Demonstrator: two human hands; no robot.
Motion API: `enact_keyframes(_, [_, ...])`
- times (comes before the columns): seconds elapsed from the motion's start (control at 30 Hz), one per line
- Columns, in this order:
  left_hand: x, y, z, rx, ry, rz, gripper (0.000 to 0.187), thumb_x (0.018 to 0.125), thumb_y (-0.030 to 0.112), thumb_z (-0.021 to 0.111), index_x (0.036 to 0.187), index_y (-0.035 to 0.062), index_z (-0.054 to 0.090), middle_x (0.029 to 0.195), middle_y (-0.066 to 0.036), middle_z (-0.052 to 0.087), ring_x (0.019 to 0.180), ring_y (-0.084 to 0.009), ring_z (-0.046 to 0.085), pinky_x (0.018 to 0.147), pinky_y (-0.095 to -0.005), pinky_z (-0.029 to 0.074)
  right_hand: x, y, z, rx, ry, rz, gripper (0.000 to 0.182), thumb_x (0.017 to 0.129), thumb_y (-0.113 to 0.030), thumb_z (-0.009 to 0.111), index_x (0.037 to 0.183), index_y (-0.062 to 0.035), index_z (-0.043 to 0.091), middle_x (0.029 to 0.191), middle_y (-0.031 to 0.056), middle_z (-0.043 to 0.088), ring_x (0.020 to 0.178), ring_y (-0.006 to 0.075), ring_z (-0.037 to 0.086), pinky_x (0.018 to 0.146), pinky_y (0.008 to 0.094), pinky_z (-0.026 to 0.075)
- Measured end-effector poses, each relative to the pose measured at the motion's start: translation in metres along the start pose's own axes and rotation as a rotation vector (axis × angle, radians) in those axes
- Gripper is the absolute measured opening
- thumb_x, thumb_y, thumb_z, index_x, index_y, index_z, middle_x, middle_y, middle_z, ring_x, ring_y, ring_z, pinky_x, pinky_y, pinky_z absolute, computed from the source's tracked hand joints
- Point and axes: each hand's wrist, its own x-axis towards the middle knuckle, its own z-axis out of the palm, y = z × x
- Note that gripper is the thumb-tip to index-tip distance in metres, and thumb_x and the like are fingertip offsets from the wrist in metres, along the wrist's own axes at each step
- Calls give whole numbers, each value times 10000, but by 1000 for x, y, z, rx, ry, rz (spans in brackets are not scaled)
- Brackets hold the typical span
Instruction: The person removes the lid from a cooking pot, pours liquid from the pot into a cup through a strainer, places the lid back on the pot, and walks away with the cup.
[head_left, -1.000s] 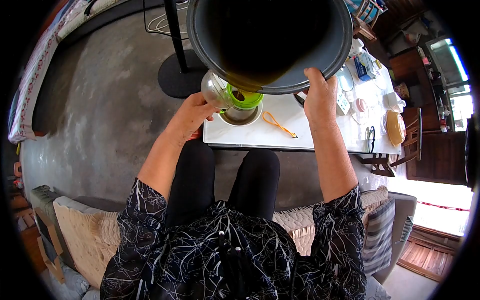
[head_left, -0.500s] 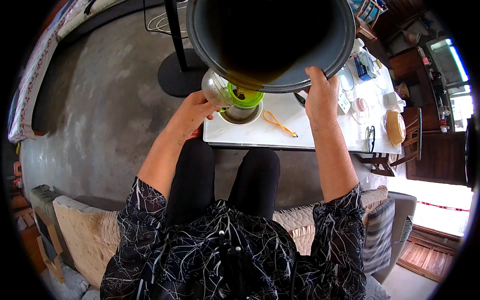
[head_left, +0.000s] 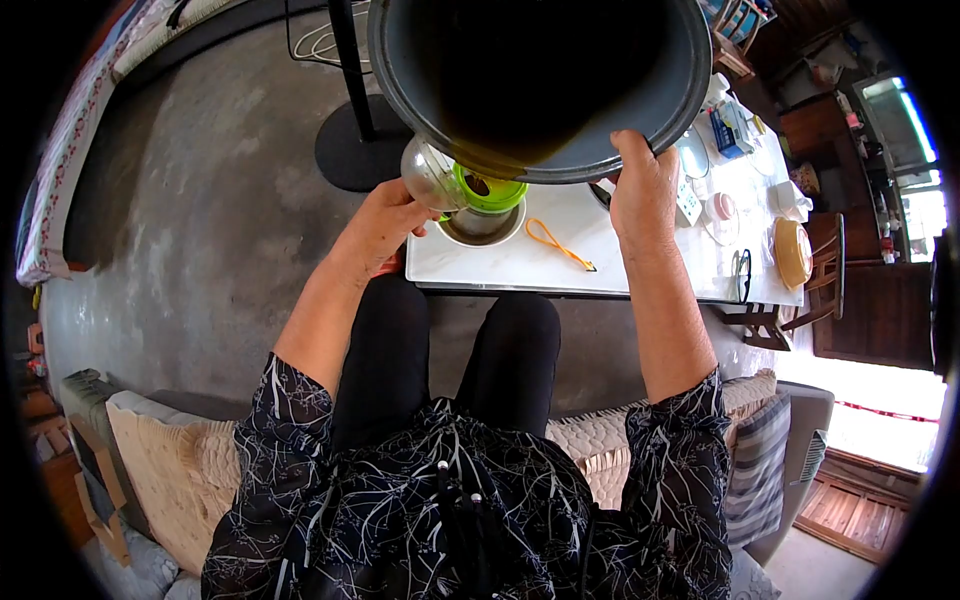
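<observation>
My right hand [head_left: 643, 195] grips the near right rim of a large dark grey pot [head_left: 575, 165], thumb on top. The pot is tilted toward me, with dark brownish liquid at its lower lip. Under that lip is a bright green-rimmed container [head_left: 495, 192] with something dark inside; it sits in or over a light-rimmed bowl [head_left: 513, 228]. My left hand [head_left: 385, 222] is closed on a shiny rounded metal piece [head_left: 427, 172] beside the green rim. The pot hides part of the green container, and the metal piece's exact kind cannot be made out.
The white table [head_left: 470, 268] carries a yellow-orange loop [head_left: 558, 244], glasses [head_left: 743, 275], a blue box [head_left: 733, 130] and a yellow round container [head_left: 792, 253]. A black stand with a round base [head_left: 360, 150] rises left of the table. The sofa [head_left: 590, 450] is behind me.
The pot and both hands have shifted very slightly; both holds are unchanged. More dark content shows inside the green-rimmed container, where a yellowish shine was visible before.
</observation>
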Motion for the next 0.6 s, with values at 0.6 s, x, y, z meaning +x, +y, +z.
enact_keyframes(0.6, [4,-4,-2,-1,1,-24,244,807,172,581,986,7,594,807,-40,572,692,-120,484,659,-257,413,1,3,-1,-36,-7,-5,165,731,-155,520,807,-8,518,704,15,465,606,102,463,526,258,421])
